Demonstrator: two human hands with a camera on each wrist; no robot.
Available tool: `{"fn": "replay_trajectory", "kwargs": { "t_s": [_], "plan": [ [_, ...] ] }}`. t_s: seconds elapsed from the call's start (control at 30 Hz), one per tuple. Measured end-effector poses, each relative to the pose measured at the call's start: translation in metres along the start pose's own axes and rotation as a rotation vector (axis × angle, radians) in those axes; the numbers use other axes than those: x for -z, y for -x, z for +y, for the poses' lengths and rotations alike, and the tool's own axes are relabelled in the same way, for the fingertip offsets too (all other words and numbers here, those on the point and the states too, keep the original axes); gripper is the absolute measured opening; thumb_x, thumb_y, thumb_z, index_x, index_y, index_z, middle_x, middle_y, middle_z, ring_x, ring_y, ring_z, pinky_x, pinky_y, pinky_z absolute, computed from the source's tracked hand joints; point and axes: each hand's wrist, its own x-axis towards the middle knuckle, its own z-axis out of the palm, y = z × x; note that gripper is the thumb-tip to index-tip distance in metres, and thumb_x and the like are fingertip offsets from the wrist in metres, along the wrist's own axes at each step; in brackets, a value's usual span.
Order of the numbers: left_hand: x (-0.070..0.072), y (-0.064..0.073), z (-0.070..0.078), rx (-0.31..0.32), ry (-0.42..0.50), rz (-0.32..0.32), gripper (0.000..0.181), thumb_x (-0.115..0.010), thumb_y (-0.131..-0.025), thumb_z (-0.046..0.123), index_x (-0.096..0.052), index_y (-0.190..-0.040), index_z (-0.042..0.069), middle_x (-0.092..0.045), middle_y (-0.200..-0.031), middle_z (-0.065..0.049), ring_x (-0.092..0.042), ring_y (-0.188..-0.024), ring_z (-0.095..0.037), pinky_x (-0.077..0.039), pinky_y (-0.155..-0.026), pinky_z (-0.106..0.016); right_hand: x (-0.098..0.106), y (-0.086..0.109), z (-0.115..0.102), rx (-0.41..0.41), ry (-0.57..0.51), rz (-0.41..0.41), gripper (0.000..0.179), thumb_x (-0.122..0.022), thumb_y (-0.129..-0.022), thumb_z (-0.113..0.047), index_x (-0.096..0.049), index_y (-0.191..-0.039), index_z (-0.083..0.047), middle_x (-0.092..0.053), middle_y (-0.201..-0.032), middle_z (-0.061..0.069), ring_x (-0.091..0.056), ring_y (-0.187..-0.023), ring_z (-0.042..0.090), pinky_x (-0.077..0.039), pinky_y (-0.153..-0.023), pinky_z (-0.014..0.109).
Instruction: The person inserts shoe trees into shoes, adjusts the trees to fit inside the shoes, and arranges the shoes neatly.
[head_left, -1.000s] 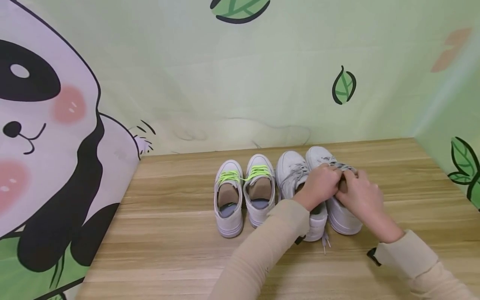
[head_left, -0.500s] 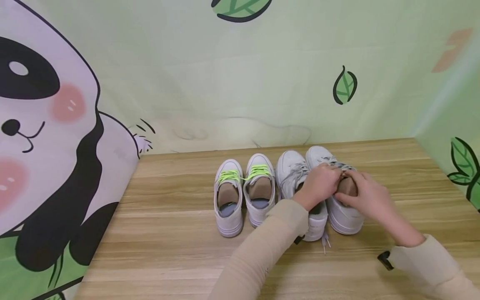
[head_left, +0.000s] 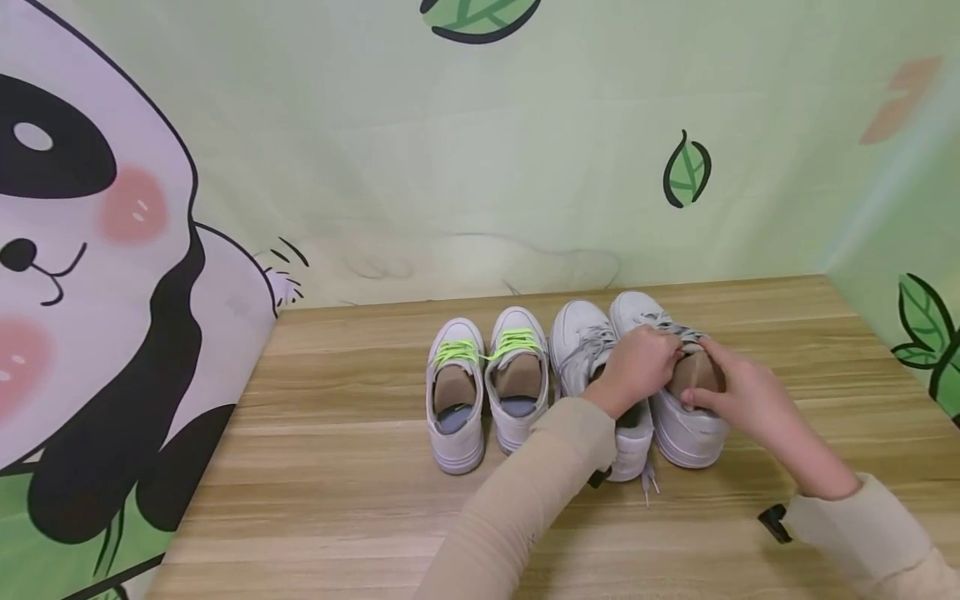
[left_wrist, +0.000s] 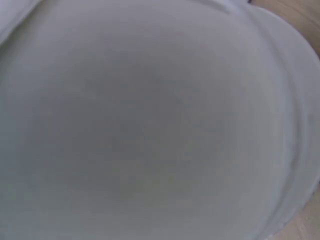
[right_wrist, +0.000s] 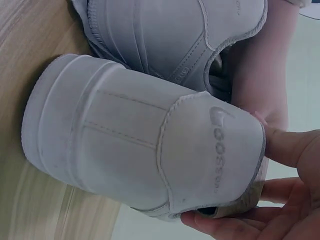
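Note:
Two pairs of white sneakers stand in a row. My left hand [head_left: 643, 367] has its fingers curled on the grey shoelaces [head_left: 660, 321] at the front of the rightmost sneaker [head_left: 690, 433]. My right hand [head_left: 750, 400] grips the brown-lined tongue [head_left: 697, 375] of that same sneaker, index finger near its top and thumb against its lower part. In the right wrist view the thumb lies near the heel collar, with the other fingers along the side of the opening. A second grey-laced sneaker [head_left: 581, 333] stands under my left forearm, partly hidden. The left wrist view is filled by a blurred pale surface [left_wrist: 150, 125].
Two smaller sneakers with neon green laces, one at the left [head_left: 457, 400] and one beside it [head_left: 516, 392], stand alongside. A loose lace end [head_left: 649, 483] lies behind the grey-laced pair. All rest on a wood-grain surface [head_left: 322, 467] backed by a printed green wall [head_left: 487, 167].
My right hand has moved back and to the right, away from the left hand, and more of the brown tongue lining shows. The left hand has hardly moved.

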Motion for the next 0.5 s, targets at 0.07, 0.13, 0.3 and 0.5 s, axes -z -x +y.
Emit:
{"fn": "replay_trajectory", "kwargs": {
  "t_s": [0.07, 0.13, 0.3, 0.5],
  "plan": [
    [0.0, -0.0009, 0.0001, 0.003, 0.004, -0.012, 0.018, -0.049, -0.088, 0.024, -0.066, -0.084, 0.02, -0.065, -0.077, 0.01, -0.06, -0.073, -0.008, -0.047, -0.068, -0.02, -0.001, -0.0001, -0.0015, 0.002, 0.005, 0.014, 0.075, -0.068, -0.075, -0.024, -0.031, -0.13, 0.011, -0.042, -0.12, 0.038, -0.042, -0.105, 0.053, -0.036, -0.082, 0.06],
    [-0.0002, -0.0019, -0.0001, 0.004, 0.002, -0.023, 0.018, -0.05, -0.088, 0.023, -0.066, -0.083, 0.02, -0.065, -0.077, 0.01, -0.06, -0.073, -0.008, -0.047, -0.068, -0.02, -0.0022, -0.0006, -0.0031, 0.01, 0.011, 0.027, 0.074, -0.068, -0.075, -0.022, -0.031, -0.13, 0.012, -0.043, -0.117, 0.039, -0.043, -0.104, 0.053, -0.036, -0.081, 0.06],
    [0.0005, -0.0029, -0.0007, 0.01, 0.008, -0.048, 0.018, -0.05, -0.088, 0.023, -0.066, -0.082, 0.021, -0.065, -0.077, 0.01, -0.06, -0.074, -0.008, -0.047, -0.067, -0.02, -0.0053, -0.0019, -0.0057, 0.025, 0.033, 0.06, 0.069, -0.068, -0.075, -0.02, -0.034, -0.127, 0.01, -0.049, -0.109, 0.039, -0.047, -0.098, 0.053, -0.038, -0.076, 0.059],
    [0.0003, -0.0035, -0.0009, 0.009, 0.025, -0.057, 0.017, -0.05, -0.088, 0.022, -0.066, -0.082, 0.02, -0.065, -0.076, 0.01, -0.061, -0.074, -0.008, -0.047, -0.066, -0.02, -0.0077, -0.0035, -0.0046, 0.011, 0.018, 0.069, 0.067, -0.068, -0.075, -0.019, -0.035, -0.127, 0.008, -0.05, -0.108, 0.038, -0.048, -0.098, 0.053, -0.038, -0.076, 0.06]
  ]
}}
